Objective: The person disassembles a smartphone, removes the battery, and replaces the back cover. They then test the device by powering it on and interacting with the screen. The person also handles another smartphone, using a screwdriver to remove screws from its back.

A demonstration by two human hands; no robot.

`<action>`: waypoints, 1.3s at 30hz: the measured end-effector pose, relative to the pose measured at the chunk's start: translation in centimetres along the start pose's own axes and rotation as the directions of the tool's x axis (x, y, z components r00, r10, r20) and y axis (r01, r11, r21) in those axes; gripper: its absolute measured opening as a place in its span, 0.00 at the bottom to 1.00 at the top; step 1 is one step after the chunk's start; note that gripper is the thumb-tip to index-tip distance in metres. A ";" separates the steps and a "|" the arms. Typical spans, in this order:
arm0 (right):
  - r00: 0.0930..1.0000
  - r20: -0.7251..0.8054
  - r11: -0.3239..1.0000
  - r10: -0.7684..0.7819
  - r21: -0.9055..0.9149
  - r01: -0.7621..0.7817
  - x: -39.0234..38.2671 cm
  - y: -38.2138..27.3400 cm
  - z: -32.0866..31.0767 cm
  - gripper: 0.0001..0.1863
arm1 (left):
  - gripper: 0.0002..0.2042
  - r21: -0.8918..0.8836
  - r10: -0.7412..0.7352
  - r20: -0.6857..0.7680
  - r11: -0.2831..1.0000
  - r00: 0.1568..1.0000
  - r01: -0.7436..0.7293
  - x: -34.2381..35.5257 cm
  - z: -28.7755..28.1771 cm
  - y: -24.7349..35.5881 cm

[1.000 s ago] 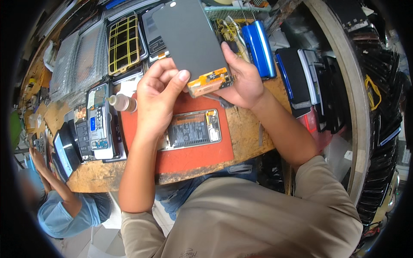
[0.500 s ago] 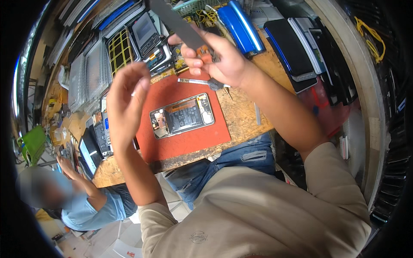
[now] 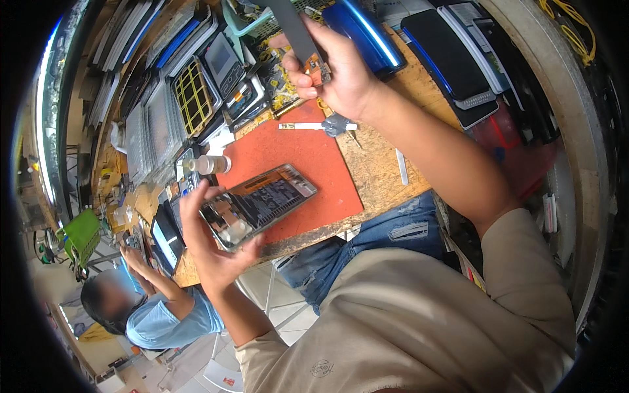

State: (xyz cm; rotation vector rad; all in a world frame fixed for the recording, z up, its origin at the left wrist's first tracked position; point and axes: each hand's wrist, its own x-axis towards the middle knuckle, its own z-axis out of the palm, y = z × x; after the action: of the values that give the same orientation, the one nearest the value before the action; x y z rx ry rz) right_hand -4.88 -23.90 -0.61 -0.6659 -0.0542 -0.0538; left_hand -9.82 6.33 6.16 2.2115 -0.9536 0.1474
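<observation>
My left hand [image 3: 213,255] grips an opened phone [image 3: 272,196] by its left end, thumb along the near edge and fingers on the far side. The phone is tilted above the red mat [image 3: 327,190], with its dark battery and inner parts facing up. Raised over the mat's far right corner, my right hand [image 3: 350,82] holds a thin dark screen panel [image 3: 293,29] nearly edge-on. An orange flex cable [image 3: 317,69] shows at the panel's lower end, by my fingers.
On the mat's far edge lies a white strip tool [image 3: 301,126]. Small jars [image 3: 213,164] stand at the mat's left. A blue cylindrical object [image 3: 367,39] and stacked dark panels [image 3: 445,59] occupy the far right. At the left, a person in blue [image 3: 170,314] sits by the bench.
My left hand has come down from above the mat and taken hold of the phone, raising and tilting it. My right hand keeps the screen panel. The view has shifted slightly.
</observation>
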 end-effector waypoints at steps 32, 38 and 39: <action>1.000 0.007 0.996 -0.006 0.090 0.005 0.6 0.8 -1.7 0.24 | 0.27 -0.958 -0.072 0.276 -0.108 0.959 0.267 11.7 4.6 -5.3; 1.000 0.024 0.996 -0.002 0.094 0.000 0.7 0.6 -2.7 0.25 | 0.34 -0.893 -0.084 0.325 -0.356 0.942 0.276 9.3 7.9 -5.3; 0.999 0.035 0.995 -0.002 0.100 -0.001 0.6 0.6 -2.8 0.25 | 0.35 -0.868 0.007 0.304 -0.411 0.953 0.280 9.0 7.9 -5.3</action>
State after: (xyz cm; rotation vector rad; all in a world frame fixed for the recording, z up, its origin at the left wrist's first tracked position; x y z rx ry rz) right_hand -4.12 -25.14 -3.12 -0.5668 -0.0903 -0.0396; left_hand -1.09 -1.65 0.50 0.4484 -0.3485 -0.8250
